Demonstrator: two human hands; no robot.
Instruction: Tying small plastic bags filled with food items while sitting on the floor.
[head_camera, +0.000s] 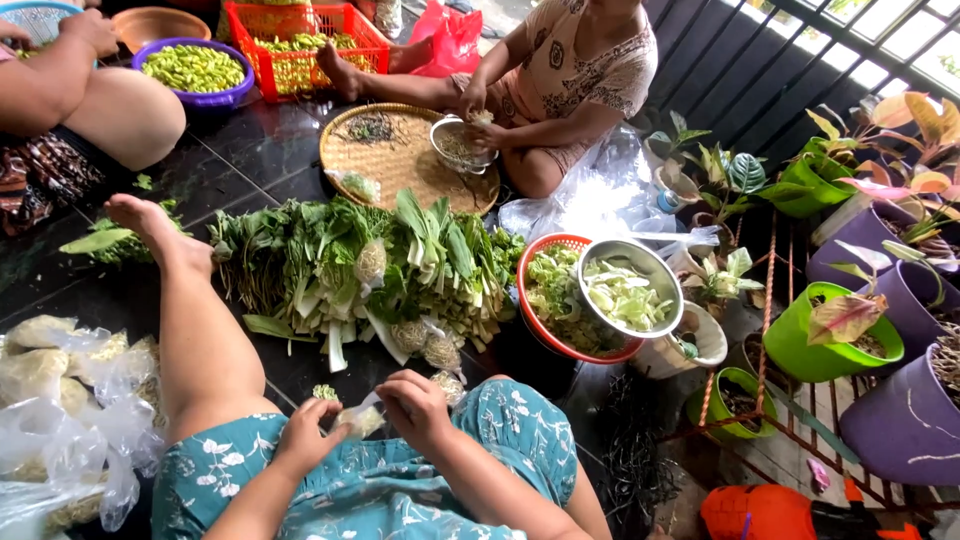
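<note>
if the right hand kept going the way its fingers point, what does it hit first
The right hand points left toward the left hand, so it would probably first meet the small clear plastic bag pinched between them, then the left hand's fingers. Depth is hard to judge.

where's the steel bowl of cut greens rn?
Head view, right of centre: the steel bowl sits tilted on the red basket, right of the leafy greens pile and left of the green pots.
</note>
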